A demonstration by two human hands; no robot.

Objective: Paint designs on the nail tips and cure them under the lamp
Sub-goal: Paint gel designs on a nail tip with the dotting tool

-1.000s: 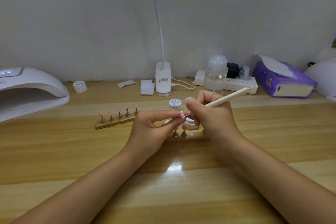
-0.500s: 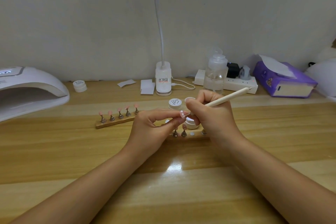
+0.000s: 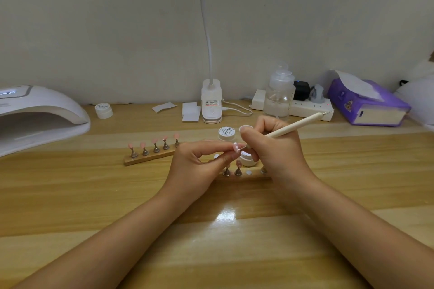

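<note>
My left hand (image 3: 199,164) pinches a pink nail tip (image 3: 236,146) with white dots between thumb and fingers, on its small stand. My right hand (image 3: 277,148) grips a cream dotting pen (image 3: 298,125) like a pencil, its fine point touching the nail tip. An open white pot (image 3: 247,158) of gel sits just under the hands. Behind my hands lies a wooden holder (image 3: 246,175) with two nail stands showing and an empty magnet spot. A second wooden holder (image 3: 150,159) to the left carries several pink tips. The white curing lamp (image 3: 40,115) stands at the far left.
A lidded gel pot (image 3: 226,133) and a loose lid (image 3: 245,128) sit behind my hands, another pot (image 3: 103,110) near the wall. A desk lamp base (image 3: 211,103), pump bottle (image 3: 279,94), power strip (image 3: 307,110) and purple tissue box (image 3: 366,103) line the back edge.
Almost nothing differs; the pen tip stays at the nail tip and both hands keep their place with only tiny shifts.
</note>
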